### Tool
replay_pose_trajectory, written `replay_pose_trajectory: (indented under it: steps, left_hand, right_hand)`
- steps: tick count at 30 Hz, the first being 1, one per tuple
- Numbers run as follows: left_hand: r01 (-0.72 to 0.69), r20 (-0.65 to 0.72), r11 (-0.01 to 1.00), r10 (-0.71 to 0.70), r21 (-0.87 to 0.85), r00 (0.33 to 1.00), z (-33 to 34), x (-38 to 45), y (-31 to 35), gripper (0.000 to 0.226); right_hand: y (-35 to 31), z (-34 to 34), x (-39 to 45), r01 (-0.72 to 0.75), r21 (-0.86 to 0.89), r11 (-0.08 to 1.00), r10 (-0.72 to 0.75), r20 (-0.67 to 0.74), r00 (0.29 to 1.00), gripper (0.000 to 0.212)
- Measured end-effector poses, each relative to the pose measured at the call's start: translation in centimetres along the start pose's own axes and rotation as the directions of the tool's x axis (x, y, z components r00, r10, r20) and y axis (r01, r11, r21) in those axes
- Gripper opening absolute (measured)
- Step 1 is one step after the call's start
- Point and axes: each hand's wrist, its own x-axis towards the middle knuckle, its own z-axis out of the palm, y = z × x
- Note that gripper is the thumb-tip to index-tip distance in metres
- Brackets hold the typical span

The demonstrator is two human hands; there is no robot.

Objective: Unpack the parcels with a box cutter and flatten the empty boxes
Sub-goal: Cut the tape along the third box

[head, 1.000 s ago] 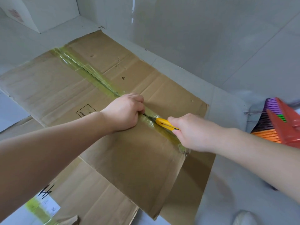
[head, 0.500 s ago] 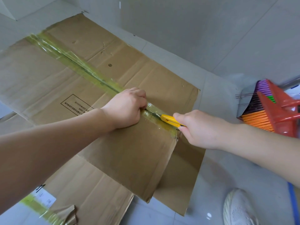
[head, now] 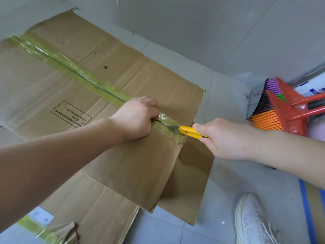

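A large flattened brown cardboard box (head: 133, 74) lies on the tiled floor. A strip of yellowish clear tape (head: 70, 67) runs along its centre seam. My left hand (head: 139, 118) is a fist pressed down on the seam, fingers curled at the tape. My right hand (head: 226, 138) grips a yellow box cutter (head: 190, 132), whose blade sits in the taped seam close to the box's right edge. The flap below the seam stands slightly lifted at that edge.
More flat cardboard (head: 91, 213) with a white label lies underneath at lower left. A red broom with orange and purple bristles (head: 281, 110) stands at right. A white shoe (head: 253, 221) is at lower right, beside a blue-edged box (head: 314, 205).
The cutter has slid along the seam towards the box's right edge with my right hand. My left hand stays on the tape. The camera has tilted down and right.
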Motion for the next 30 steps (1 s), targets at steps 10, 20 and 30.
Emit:
replay_pose_trajectory:
  steps: [10,20,30]
  left_hand:
    - [0.008,0.005,1.000,-0.008,-0.007,1.000,0.0,-0.2,-0.1,0.044]
    - [0.126,-0.043,0.971,-0.138,-0.201,0.990,-3.5,1.1,1.3,0.041]
    - [0.282,0.466,0.819,-0.021,-0.499,0.885,-9.3,3.5,5.4,0.033]
  right_hand:
    - [1.6,0.2,-2.8,-0.034,-0.009,0.999,0.034,0.061,0.998,0.018]
    - [3.4,-2.8,-4.3,0.091,0.057,0.994,-0.087,-0.066,0.994,0.009]
    - [0.8,-6.7,-0.2,0.279,0.063,0.958,-0.231,-0.405,0.885,0.051]
